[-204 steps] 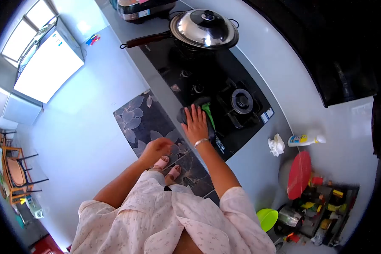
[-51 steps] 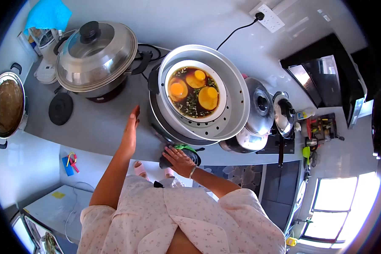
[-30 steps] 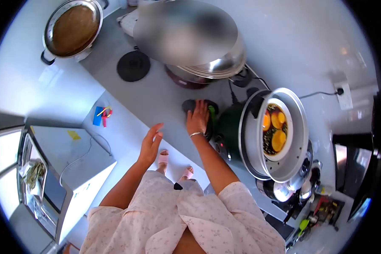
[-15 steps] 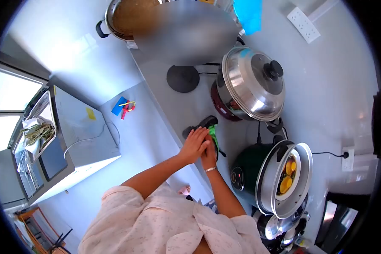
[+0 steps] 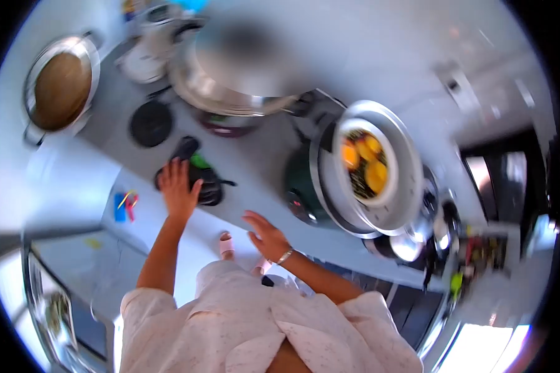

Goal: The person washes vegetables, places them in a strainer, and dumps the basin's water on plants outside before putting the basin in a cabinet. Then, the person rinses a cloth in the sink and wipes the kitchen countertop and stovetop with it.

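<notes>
My left hand point(image 5: 179, 189) lies flat with spread fingers on a bunched black cloth point(image 5: 210, 188) that has a green patch, on the grey counter point(image 5: 242, 161). My right hand point(image 5: 268, 239), with a bracelet at the wrist, hovers by the counter's front edge, its fingers apart and nothing in it. Beyond the cloth lies a round black mat point(image 5: 151, 124). To the right is a dark green cooker point(image 5: 300, 180) under a tilted steamer pan point(image 5: 404, 180), which holds a white dish of eggs in dark sauce point(image 5: 365, 163).
A lidded steel pot point(image 5: 230, 93), partly blurred, sits at the back of the counter. At the far left is a two-handled pan point(image 5: 62, 90) with brown contents. Another lidded pot point(image 5: 426, 211) and a long-handled pan stand beyond the steamer. The floor holds a blue object point(image 5: 119, 207).
The view has turned. My right hand has come off the cloth and moved away from it, while my left hand now rests there with spread fingers. The cloth is closer to the round mat.
</notes>
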Tool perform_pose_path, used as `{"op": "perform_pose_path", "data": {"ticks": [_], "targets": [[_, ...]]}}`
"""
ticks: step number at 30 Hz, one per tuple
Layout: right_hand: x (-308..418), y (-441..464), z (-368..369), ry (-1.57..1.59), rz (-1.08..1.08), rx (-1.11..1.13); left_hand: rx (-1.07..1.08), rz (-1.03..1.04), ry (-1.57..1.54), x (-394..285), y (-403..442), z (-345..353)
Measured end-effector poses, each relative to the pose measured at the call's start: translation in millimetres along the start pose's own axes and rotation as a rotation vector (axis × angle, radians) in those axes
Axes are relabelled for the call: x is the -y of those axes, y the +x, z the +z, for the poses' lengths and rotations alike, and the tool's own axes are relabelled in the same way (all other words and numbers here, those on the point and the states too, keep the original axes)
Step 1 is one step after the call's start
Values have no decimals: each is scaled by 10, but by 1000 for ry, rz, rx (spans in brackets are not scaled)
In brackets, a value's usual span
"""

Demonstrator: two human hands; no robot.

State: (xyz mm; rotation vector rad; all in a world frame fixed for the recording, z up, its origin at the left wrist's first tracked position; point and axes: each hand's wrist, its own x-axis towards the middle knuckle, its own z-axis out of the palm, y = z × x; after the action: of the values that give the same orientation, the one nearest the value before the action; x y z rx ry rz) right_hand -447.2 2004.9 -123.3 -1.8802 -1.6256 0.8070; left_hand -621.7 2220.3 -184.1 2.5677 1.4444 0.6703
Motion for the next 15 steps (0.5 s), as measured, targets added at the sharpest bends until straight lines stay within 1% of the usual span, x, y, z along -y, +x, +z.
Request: {"op": "perform_pose_path", "data": {"ticks": [1, 3, 4, 6, 7, 9, 10, 12, 13, 14, 15], "targets": [[-34, -95, 28, -8, -2, -9, 24, 5, 1, -162, -29, -55], [-61, -241, 13, -22, -50, -20, 86, 114, 24, -384, -219, 52], [-91, -308, -2, -44, -73, 63, 89, 161, 8, -544, -306, 40], [-94, -446, -42, -132, -131, 71, 220, 239, -72, -867, -500, -51], [-73, -535, -63, -130, -127, 50, 221, 281, -87, -981, -613, -24], [16, -699, -122, -128, -45, 121, 231, 334, -113, -1152, -820, 86], [59, -799, -180, -129, -46, 104, 225, 350, -110, -1226, -895, 119], [110, -1089, -306, -86, 35, 121, 231, 465, -119, -1384, -1071, 175], [-21, -1277, -232, -231, -172, -57, 226, 477, -167, -1480, -1150, 149], [60, -1462, -370, -57, -7, -3, 220, 486, -162, -1556, -1219, 138], [-48, -1661, -342, -56, 12, -44, 229, 526, -146, -1625, -1276, 151]]}}
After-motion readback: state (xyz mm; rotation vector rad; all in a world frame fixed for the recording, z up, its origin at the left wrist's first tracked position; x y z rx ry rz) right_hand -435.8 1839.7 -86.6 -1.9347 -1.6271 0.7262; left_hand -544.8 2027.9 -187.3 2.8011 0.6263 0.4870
